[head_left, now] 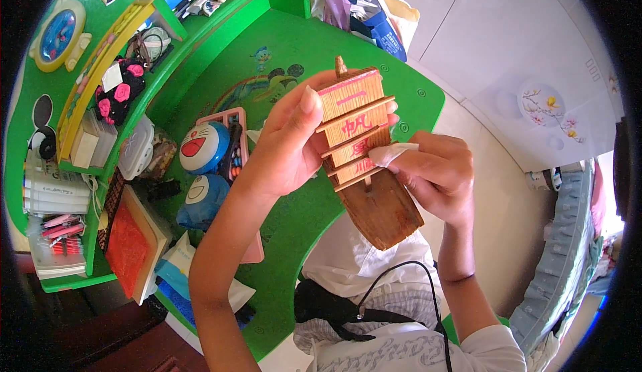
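My left hand (284, 141) is closed around a wooden model sailboat (384, 211), tilted above the green desk. Its ribbed sail has red painted characters and thin crosswise slats; the brown hull points down toward my lap. With my right hand (441, 175) I pinch a white tissue (394, 153), wrapped over a fingertip and pressed against the lower part of the sail. The left fingers behind the sail are mostly hidden, though some tips show at its right edge.
Below is the green desk (321, 48), with a pink tray (253, 250) and blue-and-white cartoon figures (204, 146) on the left. A shelf (194, 38) holds a clock (59, 36), pens and boxes. Bags (374, 18) stand beyond the far edge; a white panel with flowers (515, 58) is at right.
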`<state>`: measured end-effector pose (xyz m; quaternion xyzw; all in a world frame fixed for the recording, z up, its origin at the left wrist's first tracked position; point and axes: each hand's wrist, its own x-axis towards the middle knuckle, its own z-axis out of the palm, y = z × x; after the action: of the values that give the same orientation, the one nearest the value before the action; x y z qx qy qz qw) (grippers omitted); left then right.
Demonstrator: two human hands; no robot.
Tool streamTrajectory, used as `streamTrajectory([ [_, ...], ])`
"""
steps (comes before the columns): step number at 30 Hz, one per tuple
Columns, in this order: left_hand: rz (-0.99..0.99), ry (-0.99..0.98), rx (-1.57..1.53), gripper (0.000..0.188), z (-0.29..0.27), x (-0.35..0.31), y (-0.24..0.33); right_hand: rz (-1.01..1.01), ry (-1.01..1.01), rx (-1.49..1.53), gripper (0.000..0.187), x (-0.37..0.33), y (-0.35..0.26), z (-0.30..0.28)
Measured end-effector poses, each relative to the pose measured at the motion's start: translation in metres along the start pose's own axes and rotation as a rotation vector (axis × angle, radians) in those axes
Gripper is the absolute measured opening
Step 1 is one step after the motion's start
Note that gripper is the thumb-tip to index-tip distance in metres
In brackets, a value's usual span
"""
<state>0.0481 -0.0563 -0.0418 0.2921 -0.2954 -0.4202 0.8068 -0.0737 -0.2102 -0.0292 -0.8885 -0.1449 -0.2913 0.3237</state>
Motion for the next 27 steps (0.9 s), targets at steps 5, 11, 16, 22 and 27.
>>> streamTrajectory([
  [5,-0.009,0.003,-0.022,0.054,0.000,0.000,0.000,-0.046,-0.024,0.004,0.022,0.009,-0.009,0.003],
  [11,-0.047,0.017,0.101,0.068,0.005,0.000,0.004,-0.075,-0.037,-0.040,0.019,0.011,-0.010,0.008],
  [16,-0.089,0.013,0.236,0.083,0.005,0.001,0.006,-0.041,-0.037,-0.019,0.021,0.007,-0.006,0.001],
  [22,-0.091,-0.002,0.238,0.084,0.005,0.002,0.007,0.045,-0.014,0.048,0.023,0.001,0.004,-0.002],
  [27,-0.084,0.008,0.238,0.084,0.004,0.002,0.006,0.055,-0.045,0.049,0.024,0.005,0.000,-0.004],
])
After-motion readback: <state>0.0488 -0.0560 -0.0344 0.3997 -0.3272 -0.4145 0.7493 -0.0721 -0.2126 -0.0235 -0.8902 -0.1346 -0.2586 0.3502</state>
